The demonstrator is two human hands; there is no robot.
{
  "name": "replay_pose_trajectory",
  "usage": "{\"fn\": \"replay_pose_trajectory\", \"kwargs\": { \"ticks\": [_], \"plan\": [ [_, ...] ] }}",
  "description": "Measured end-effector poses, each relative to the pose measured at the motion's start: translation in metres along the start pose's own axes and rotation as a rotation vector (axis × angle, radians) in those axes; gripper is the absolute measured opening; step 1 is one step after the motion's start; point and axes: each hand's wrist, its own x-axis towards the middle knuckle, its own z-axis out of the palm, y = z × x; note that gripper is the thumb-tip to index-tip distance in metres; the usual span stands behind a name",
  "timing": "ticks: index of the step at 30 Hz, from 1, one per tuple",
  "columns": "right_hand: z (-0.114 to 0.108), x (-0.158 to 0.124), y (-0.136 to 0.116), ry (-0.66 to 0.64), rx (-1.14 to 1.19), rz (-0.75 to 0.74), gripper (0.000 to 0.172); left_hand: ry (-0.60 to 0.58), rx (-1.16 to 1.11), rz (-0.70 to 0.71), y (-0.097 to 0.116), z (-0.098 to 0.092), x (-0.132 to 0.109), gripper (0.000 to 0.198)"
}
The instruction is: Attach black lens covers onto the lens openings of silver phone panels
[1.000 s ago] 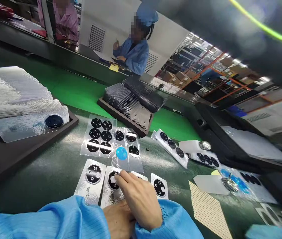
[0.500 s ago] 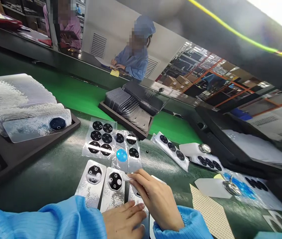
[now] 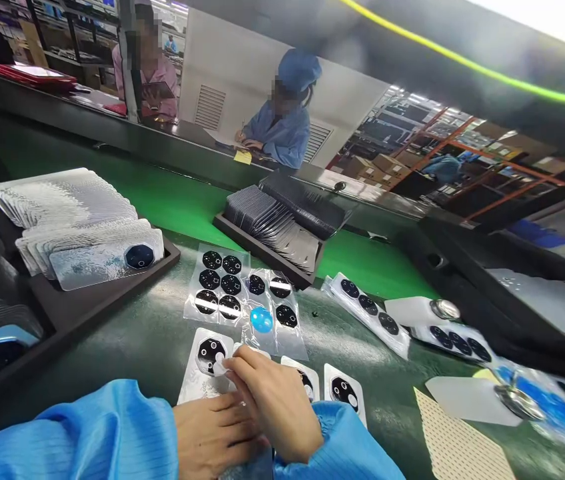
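Observation:
Several silvery phone back panels (image 3: 195,387) with black octagonal camera plates (image 3: 210,355) lie in a row in front of me. My left hand (image 3: 215,430) rests flat, fingers stretched out, over the lower part of the leftmost panels. My right hand (image 3: 272,400) crosses above it, thumb and fingers pinched at a small white film tab (image 3: 220,364) on the right edge of the leftmost camera plate. That hand mostly hides the second panel. Two more panels (image 3: 355,383) show to its right. Behind them lie clear sheets of black octagonal pieces (image 3: 231,285) and one blue octagon (image 3: 261,319).
A dark tray (image 3: 170,257) of stacked panels stands at left, another (image 3: 307,270) holding dark panels at the back. At right are bagged black pieces (image 3: 368,305), metal-knobbed white blocks (image 3: 467,400) and a perforated beige sheet (image 3: 460,440). Two people are beyond the bench.
My right hand has moved left from the second panel's camera plate to the leftmost one. My left hand has shifted left too. The view has turned slightly.

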Motion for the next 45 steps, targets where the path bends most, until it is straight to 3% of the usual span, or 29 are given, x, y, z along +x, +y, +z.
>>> {"fn": "replay_pose_trajectory", "kwargs": {
  "ticks": [10,19,29,40,45],
  "plan": [
    [0.007,0.006,-0.005,0.004,-0.122,-0.051,0.012,0.070,-0.030,-0.025,0.005,-0.013,0.003,0.052],
    [0.003,0.007,-0.010,-0.064,-0.188,-0.095,0.019,0.114,0.037,-0.027,0.006,-0.011,0.005,0.045],
    [0.005,0.006,-0.010,-0.033,-0.218,-0.093,0.021,0.166,0.072,-0.008,0.005,-0.006,0.005,0.048],
    [0.006,0.004,-0.011,-0.024,-0.219,-0.102,0.021,0.122,0.116,-0.012,0.006,-0.014,0.004,0.049],
    [0.005,0.006,-0.012,-0.027,-0.214,-0.102,0.021,0.155,0.109,-0.017,0.005,-0.006,0.004,0.049]
  ]
}}
